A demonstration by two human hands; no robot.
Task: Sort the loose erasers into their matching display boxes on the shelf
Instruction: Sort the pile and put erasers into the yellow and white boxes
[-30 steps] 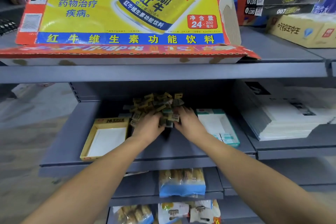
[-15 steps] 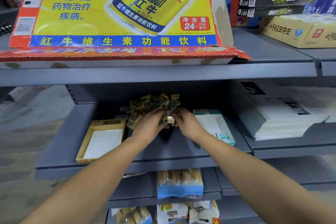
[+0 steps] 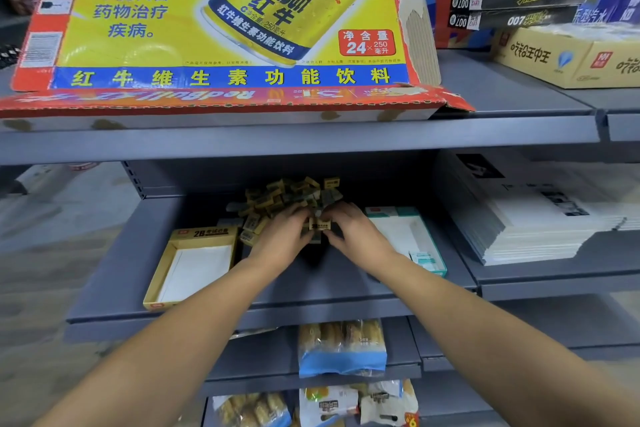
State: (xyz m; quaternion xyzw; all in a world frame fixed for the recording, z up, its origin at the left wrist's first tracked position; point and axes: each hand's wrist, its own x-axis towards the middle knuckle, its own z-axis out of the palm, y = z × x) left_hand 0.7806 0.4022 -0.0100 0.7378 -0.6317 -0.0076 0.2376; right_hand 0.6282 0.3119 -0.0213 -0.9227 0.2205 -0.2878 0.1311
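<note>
Between the boxes, both hands [image 3: 282, 236] [image 3: 353, 232] pinch one yellow eraser [image 3: 319, 225].

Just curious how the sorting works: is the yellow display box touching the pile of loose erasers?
Cannot tell. In the head view, the yellow display box sits beside the pile of loose erasers, whose nearest erasers reach its back corner, too blurred to show contact.
</note>
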